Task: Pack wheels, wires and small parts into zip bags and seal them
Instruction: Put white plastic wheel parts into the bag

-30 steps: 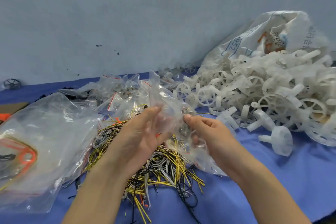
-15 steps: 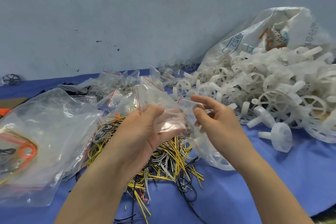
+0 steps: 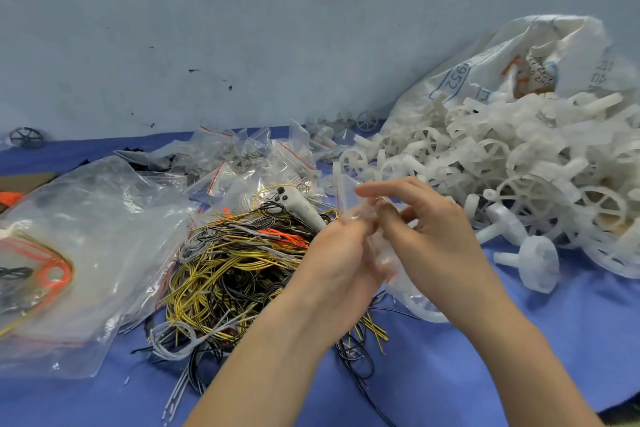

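Fingers (image 3: pixel 349 229) of the left hand (image 3: pixel 337 265) curl round a small clear plastic zip bag (image 3: pixel 363 218), gripping it from the left, while the right hand (image 3: pixel 433 236) pinches the same bag with thumb and middle fingers and its index finger sticks out straight over the top. The bag is held up between both hands, above the desk (image 3: pixel 519 340) with its blue cloth, and a white plastic wheel (image 3: pixel 426 312) shows just below the hands. Under the left wrist lies a tangled heap of yellow, black, grey and orange wires (image 3: pixel 235 274), with a grey handheld controller (image 3: pixel 294 206) lying on its far edge. Beyond it sits a cluster of small clear zip bags with red strips (image 3: pixel 242 163). To the left lies a large clear plastic bag (image 3: pixel 93 236) with orange and black loops inside. To the right, white plastic wheels and axle pieces (image 3: pixel 519 170) spill from a printed white sack (image 3: pixel 502 69) leaning against the pale blue wall (image 3: pixel 242 28).
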`<act>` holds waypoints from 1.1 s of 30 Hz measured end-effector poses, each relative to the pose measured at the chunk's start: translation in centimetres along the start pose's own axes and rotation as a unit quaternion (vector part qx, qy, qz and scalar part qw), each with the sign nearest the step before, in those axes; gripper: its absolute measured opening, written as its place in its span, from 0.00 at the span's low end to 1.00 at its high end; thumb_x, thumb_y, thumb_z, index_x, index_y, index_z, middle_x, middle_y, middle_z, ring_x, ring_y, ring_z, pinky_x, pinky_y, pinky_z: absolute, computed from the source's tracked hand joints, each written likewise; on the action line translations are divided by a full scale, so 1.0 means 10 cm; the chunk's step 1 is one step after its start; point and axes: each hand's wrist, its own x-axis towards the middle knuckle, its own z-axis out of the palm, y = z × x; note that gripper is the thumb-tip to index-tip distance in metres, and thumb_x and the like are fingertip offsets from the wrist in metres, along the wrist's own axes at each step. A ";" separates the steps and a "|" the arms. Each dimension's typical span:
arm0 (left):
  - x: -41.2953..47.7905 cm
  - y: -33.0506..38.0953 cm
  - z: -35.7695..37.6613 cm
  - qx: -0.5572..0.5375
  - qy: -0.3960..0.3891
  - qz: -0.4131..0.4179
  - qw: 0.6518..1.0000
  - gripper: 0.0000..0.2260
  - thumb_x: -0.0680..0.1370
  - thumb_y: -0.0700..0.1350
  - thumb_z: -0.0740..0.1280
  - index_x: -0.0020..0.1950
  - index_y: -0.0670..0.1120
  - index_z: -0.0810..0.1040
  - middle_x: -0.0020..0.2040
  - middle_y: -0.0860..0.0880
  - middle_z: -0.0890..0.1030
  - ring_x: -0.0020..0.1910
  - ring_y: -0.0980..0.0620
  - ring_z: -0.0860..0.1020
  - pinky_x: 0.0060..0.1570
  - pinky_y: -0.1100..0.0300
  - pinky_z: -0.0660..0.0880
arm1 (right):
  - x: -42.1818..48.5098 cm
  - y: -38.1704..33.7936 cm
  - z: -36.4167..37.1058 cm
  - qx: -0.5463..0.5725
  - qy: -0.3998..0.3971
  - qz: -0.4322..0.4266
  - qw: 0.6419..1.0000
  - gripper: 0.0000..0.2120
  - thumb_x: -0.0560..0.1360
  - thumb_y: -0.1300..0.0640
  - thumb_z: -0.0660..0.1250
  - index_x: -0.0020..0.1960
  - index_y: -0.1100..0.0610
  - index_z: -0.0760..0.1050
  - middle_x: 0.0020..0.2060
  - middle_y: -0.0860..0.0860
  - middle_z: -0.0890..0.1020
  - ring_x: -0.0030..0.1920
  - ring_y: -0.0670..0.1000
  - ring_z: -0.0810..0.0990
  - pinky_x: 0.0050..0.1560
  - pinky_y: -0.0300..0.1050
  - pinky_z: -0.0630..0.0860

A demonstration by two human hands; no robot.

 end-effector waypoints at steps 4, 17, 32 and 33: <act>-0.01 0.14 -0.04 -0.097 -0.053 -0.076 0.991 0.14 0.82 0.40 0.54 0.59 0.39 0.76 0.56 0.39 0.79 0.55 0.44 0.76 0.61 0.50 0.65 | 0.01 0.02 -0.07 0.004 -0.024 -0.005 1.000 0.17 0.78 0.63 0.65 0.50 0.42 0.83 0.46 0.39 0.81 0.34 0.44 0.76 0.38 0.32 0.70; 0.03 0.10 -0.02 0.246 -0.020 -0.068 0.967 0.12 0.81 0.35 0.54 0.47 0.44 0.75 0.39 0.50 0.79 0.42 0.50 0.77 0.42 0.59 0.74 | -0.06 -0.01 -0.03 0.000 -0.011 -0.038 0.999 0.18 0.78 0.64 0.65 0.48 0.42 0.84 0.48 0.39 0.82 0.33 0.43 0.75 0.37 0.32 0.67; -0.07 0.26 -0.08 0.782 -0.038 0.034 0.621 0.13 0.82 0.46 0.59 0.64 0.44 0.71 0.45 0.46 0.78 0.47 0.46 0.76 0.37 0.61 0.65 | 0.02 -0.05 0.01 0.007 0.032 -0.024 0.999 0.18 0.76 0.68 0.66 0.44 0.44 0.84 0.32 0.33 0.78 0.28 0.41 0.73 0.32 0.28 0.65; -0.11 0.34 -0.09 0.757 -0.032 0.060 0.649 0.14 0.82 0.50 0.60 0.64 0.46 0.73 0.46 0.47 0.80 0.48 0.47 0.77 0.38 0.61 0.67 | 0.04 -0.03 -0.02 0.004 0.050 -0.011 0.999 0.18 0.76 0.67 0.66 0.45 0.44 0.84 0.27 0.33 0.76 0.26 0.41 0.72 0.29 0.28 0.64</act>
